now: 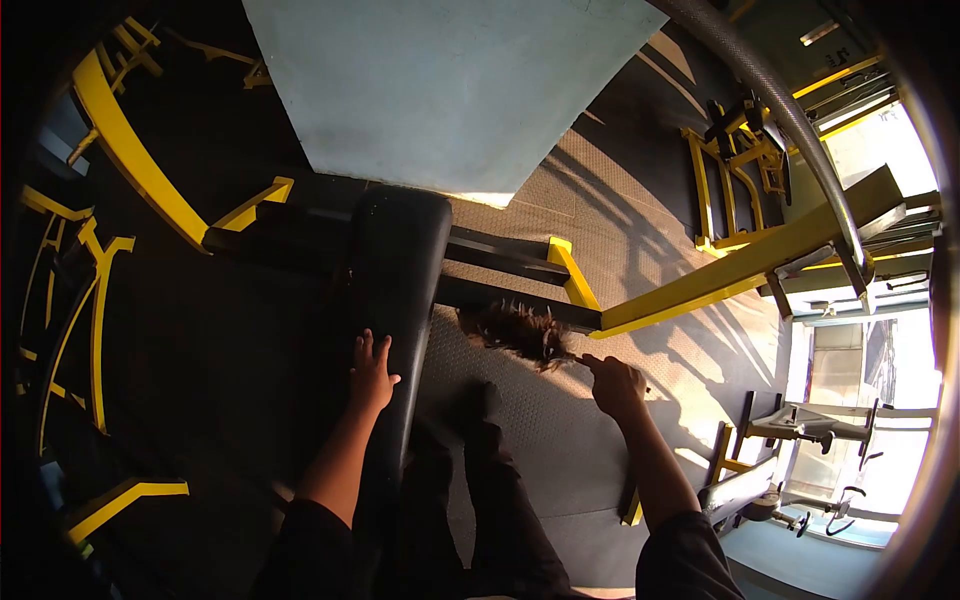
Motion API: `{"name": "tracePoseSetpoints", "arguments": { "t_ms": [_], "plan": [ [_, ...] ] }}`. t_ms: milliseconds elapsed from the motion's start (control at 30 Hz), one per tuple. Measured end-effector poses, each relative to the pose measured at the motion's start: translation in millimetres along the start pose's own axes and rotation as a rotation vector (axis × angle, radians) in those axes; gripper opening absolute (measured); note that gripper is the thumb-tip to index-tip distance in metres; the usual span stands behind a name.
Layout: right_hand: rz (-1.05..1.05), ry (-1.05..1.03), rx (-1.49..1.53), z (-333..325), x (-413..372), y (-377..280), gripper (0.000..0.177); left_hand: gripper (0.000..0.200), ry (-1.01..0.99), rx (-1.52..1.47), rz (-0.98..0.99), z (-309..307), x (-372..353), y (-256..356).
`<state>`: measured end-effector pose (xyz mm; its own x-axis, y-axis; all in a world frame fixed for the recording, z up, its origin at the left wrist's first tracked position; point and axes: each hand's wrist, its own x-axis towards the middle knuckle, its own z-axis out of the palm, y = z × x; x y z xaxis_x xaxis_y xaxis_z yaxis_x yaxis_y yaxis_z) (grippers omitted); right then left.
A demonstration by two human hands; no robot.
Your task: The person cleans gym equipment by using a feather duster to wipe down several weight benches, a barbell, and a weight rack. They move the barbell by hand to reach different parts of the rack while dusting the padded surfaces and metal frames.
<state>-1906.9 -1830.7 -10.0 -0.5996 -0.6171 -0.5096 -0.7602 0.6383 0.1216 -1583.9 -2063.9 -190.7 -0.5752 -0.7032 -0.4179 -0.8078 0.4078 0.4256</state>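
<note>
One hand (618, 388), our right, grips the duster (515, 332) by its handle (580, 359), likely for reach; our left hand (373, 384), fingers wide, seemingly steadies us on the central pad (398, 260).

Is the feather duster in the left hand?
No, the feather duster is held by its handle in the right hand, while the left hand rests on the black bench pad.

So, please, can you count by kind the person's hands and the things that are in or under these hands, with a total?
Hands (left hand, right hand): 2
Feather duster: 1
Black bench: 1
Total: 4
</note>
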Motion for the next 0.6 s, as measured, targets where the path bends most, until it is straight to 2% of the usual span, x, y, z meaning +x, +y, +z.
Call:
{"name": "tracePoseSetpoints", "arguments": {
  "t_ms": [100,133,167,233,300,333,400,467,500,567,600],
  "plan": [
    [-0.215,0.055,0.057,-13.1,30.9,-24.7,0.042,0.081,0.003,0.018,0.034,-4.2,3.4,-6.2],
    [-0.266,0.176,0.037,-2.9,40.5,-20.7,0.043,0.078,-0.002,-0.024,0.080,2.8,3.6,-17.6],
    [-0.272,0.200,0.046,-10.2,34.6,-21.9,0.043,0.076,-0.006,-0.064,0.123,2.5,-3.9,-25.2],
    [-0.239,0.127,0.018,-28.2,17.6,-24.3,0.040,0.067,-0.050,-0.251,0.073,-19.9,-27.7,-23.9],
    [-0.140,0.114,0.067,-28.1,-13.7,-15.8,0.034,0.061,0.011,-0.161,0.118,-23.4,-63.7,-30.3],
    [-0.115,0.087,0.113,-31.1,-37.0,-6.6,0.033,0.055,0.019,-0.227,0.108,-25.8,-88.3,-30.6],
    [0.021,-0.027,0.257,-35.3,-89.1,9.0,0.035,0.054,-0.082,-0.258,0.039,-28.7,-140.4,-31.5],
    [0.076,0.097,0.505,1.0,-137.3,34.6,0.048,0.055,-0.194,-0.284,-0.036,-33.7,-190.8,-29.3],
    [0.013,0.178,0.603,36.2,-148.7,48.8,0.059,0.055,-0.232,-0.290,-0.054,-31.1,-208.4,-29.6],
    [0.048,-0.042,1.011,36.5,-188.0,60.8,0.065,0.054,-0.262,-0.297,-0.032,-16.4,-233.4,-31.5],
    [0.073,-0.034,1.030,30.6,-208.8,65.2,0.065,0.054,-0.290,-0.315,-0.050,-13.4,-243.6,-28.6]
  ]
}}
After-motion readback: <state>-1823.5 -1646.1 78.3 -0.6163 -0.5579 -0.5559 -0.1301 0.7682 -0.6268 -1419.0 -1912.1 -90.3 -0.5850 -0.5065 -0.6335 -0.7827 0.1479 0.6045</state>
